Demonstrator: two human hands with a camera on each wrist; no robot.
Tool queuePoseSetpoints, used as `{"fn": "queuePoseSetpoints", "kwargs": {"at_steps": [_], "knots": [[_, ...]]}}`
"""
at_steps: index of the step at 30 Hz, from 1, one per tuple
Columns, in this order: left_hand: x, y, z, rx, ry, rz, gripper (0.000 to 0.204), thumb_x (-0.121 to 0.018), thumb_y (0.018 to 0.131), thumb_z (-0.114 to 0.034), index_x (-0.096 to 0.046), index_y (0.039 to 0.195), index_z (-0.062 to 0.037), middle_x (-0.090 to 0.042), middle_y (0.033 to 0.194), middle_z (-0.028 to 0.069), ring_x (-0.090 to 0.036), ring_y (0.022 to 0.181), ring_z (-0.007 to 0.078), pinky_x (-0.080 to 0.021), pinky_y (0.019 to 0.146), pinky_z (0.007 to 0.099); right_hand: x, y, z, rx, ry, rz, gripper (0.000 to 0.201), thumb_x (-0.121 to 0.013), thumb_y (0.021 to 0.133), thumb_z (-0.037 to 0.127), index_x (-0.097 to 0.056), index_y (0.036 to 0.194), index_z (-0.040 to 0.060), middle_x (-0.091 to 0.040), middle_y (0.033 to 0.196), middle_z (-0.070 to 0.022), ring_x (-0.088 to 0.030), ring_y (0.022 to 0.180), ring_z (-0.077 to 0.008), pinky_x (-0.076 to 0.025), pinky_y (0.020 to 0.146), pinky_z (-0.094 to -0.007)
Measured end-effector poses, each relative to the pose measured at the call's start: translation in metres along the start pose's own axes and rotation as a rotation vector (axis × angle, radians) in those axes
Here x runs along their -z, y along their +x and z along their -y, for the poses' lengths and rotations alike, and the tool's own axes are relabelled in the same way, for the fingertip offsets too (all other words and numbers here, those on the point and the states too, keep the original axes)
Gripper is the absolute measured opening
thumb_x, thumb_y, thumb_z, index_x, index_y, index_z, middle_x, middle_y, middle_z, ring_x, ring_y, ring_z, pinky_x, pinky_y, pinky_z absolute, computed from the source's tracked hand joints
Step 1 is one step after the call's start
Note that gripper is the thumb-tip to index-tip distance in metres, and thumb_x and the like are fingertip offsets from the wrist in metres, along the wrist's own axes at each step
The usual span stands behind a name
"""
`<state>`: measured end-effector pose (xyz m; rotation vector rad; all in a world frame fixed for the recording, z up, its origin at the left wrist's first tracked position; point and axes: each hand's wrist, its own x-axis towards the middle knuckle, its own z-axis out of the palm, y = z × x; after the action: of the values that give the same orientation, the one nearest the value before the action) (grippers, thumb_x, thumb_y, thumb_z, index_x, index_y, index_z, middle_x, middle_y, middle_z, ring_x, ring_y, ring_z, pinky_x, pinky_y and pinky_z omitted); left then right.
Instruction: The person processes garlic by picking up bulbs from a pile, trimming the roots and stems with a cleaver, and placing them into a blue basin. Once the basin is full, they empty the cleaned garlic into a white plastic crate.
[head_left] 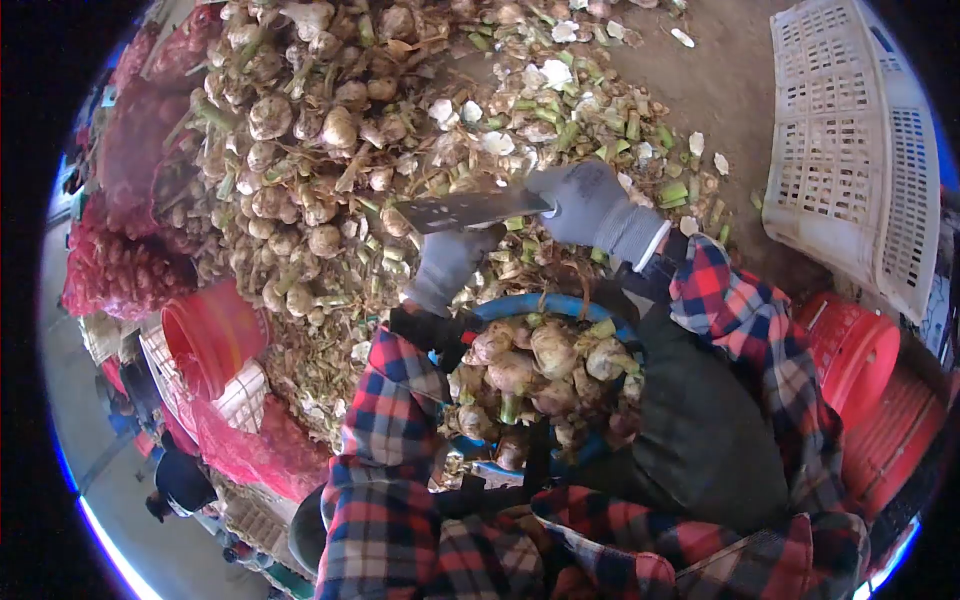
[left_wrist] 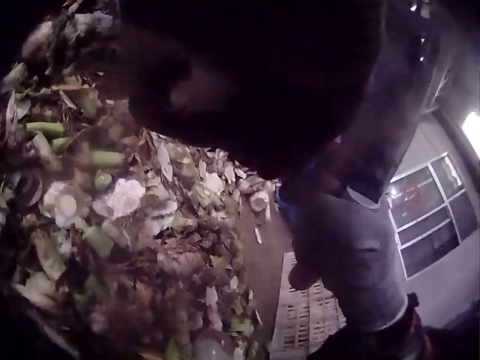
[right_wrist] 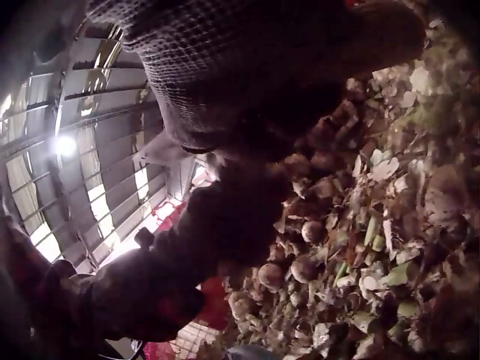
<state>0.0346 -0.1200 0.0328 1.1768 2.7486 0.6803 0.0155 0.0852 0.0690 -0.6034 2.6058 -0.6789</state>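
My right hand (head_left: 592, 205), in a grey glove, grips a wide-bladed knife (head_left: 460, 211) by its handle. The blade points left and lies over the fingers of my gloved left hand (head_left: 452, 262). Those fingertips are hidden by the blade, and I cannot tell whether they hold anything. Below both hands in the head view, a blue basin (head_left: 618, 318) holds several garlic bulbs (head_left: 553, 348) with cut stalks. Behind the hands spreads a heap of garlic bulbs (head_left: 325, 240) with long stems. In the left wrist view the gloved right hand shows at lower right; dark shapes fill much of both wrist views.
Cut stems and skins (head_left: 630, 120) litter the floor beyond the hands. A white slatted crate (head_left: 830, 130) stands at the right, with a red bucket (head_left: 850, 350) nearer. At the left are another red bucket (head_left: 212, 340) and red mesh sacks (head_left: 125, 265).
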Motion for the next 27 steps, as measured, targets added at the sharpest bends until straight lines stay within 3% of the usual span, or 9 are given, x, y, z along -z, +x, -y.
{"fn": "queuePoseSetpoints", "kwargs": {"at_steps": [2, 6, 7, 11, 12, 15, 18, 22, 27], "knots": [[0.014, 0.011, -0.034, 0.709, -0.983, -0.179, 0.039, -0.065, 0.062, -0.004, -0.05, 0.098, -0.0014, -0.056, 0.089, 0.0046, -0.053, 0.081, 0.0124, -0.044, 0.07, 0.0257, 0.001, 0.007, -0.027, -0.216, -0.025, 0.069, 0.024, -0.048, 0.069, 0.027, -0.055, 0.089, 0.0143, -0.059, 0.08, -0.0091, -0.057, 0.077, -0.0258, -0.044, 0.068, -0.0383], [0.037, 0.013, -0.041, 0.473, -0.769, -0.187, 0.034, -0.067, 0.06, -0.006, -0.053, 0.09, -0.002, -0.057, 0.089, 0.0042, -0.054, 0.08, 0.0123, -0.043, 0.071, 0.0256, -0.006, -0.014, -0.07, -0.478, -0.004, 0.018, 0.024, -0.046, 0.071, 0.027, -0.055, 0.09, 0.0143, -0.058, 0.082, -0.0119, -0.056, 0.078, -0.0276, -0.044, 0.068, -0.0382], [0.032, 0.01, -0.025, 0.086, -0.39, -0.147, 0.031, -0.065, 0.061, -0.006, -0.054, 0.09, -0.0035, -0.057, 0.087, 0.0042, -0.054, 0.08, 0.0144, -0.042, 0.073, 0.0273, 0.001, -0.022, -0.053, -0.489, -0.002, 0.021, 0.024, -0.046, 0.071, 0.027, -0.055, 0.09, 0.0143, -0.058, 0.082, -0.0119, -0.056, 0.078, -0.0276, -0.044, 0.068, -0.0382], [0.021, 0.007, -0.017, 0.405, -0.799, -0.028, 0.022, -0.053, 0.073, -0.009, -0.054, 0.095, -0.0039, -0.058, 0.087, 0.0052, -0.053, 0.084, 0.0165, -0.04, 0.079, 0.0301, 0.012, -0.02, -0.006, -0.122, 0.005, 0.045, 0.022, -0.047, 0.069, 0.025, -0.055, 0.086, 0.0147, -0.058, 0.079, -0.0107, -0.056, 0.075, -0.0276, -0.044, 0.067, -0.0378], [0.024, -0.01, 0.002, 0.194, -0.259, 0.5, 0.022, -0.046, 0.079, -0.009, -0.052, 0.098, -0.0018, -0.058, 0.088, 0.005, -0.052, 0.084, 0.014, -0.04, 0.079, 0.028, 0.01, -0.017, 0.001, 0.067, -0.004, -0.004, 0.021, -0.047, 0.068, 0.024, -0.055, 0.085, 0.0149, -0.058, 0.077, -0.0099, -0.057, 0.073, -0.0275, -0.044, 0.066, -0.0375], [-0.006, -0.035, 0.022, 0.384, -0.754, 0.137, 0.028, -0.044, 0.078, -0.023, -0.058, 0.096, -0.0064, -0.055, 0.1, 0.0088, -0.054, 0.085, 0.0191, -0.04, 0.077, 0.03, 0.01, -0.011, 0.018, 0.093, -0.013, -0.009, 0.017, -0.048, 0.067, 0.023, -0.055, 0.08, 0.015, -0.058, 0.07, -0.009, -0.057, 0.066, -0.0277, -0.045, 0.06, -0.0374], [0.023, -0.013, -0.01, 0.145, -0.294, 0.289, 0.031, -0.053, 0.063, -0.009, -0.058, 0.093, -0.0171, -0.055, 0.095, 0.0074, -0.051, 0.089, 0.026, -0.039, 0.08, 0.0332, -0.002, -0.01, 0.0, 0.118, -0.002, -0.161, 0.016, -0.048, 0.066, 0.022, -0.055, 0.079, 0.015, -0.058, 0.067, -0.0079, -0.057, 0.063, -0.0269, -0.045, 0.056, -0.0374], [0.011, 0.002, -0.019, -0.164, -0.152, -0.087, 0.033, -0.053, 0.057, -0.005, -0.059, 0.088, -0.0145, -0.057, 0.091, 0.0058, -0.052, 0.086, 0.027, -0.041, 0.075, 0.0366, -0.019, -0.016, -0.016, 0.07, 0.016, -0.194, 0.017, -0.048, 0.066, 0.022, -0.054, 0.081, 0.0152, -0.058, 0.068, -0.0075, -0.057, 0.064, -0.0264, -0.045, 0.057, -0.0377], [0.019, 0.01, -0.045, 0.447, -0.83, -0.079, 0.026, -0.059, 0.064, -0.004, -0.059, 0.087, -0.0143, -0.056, 0.087, 0.0065, -0.053, 0.084, 0.0246, -0.041, 0.076, 0.0331, -0.023, -0.02, -0.023, 0.03, -0.023, -0.178, 0.023, -0.049, 0.067, 0.022, -0.054, 0.088, 0.0162, -0.058, 0.078, -0.0097, -0.057, 0.072, -0.0266, -0.045, 0.063, -0.0389]]}}
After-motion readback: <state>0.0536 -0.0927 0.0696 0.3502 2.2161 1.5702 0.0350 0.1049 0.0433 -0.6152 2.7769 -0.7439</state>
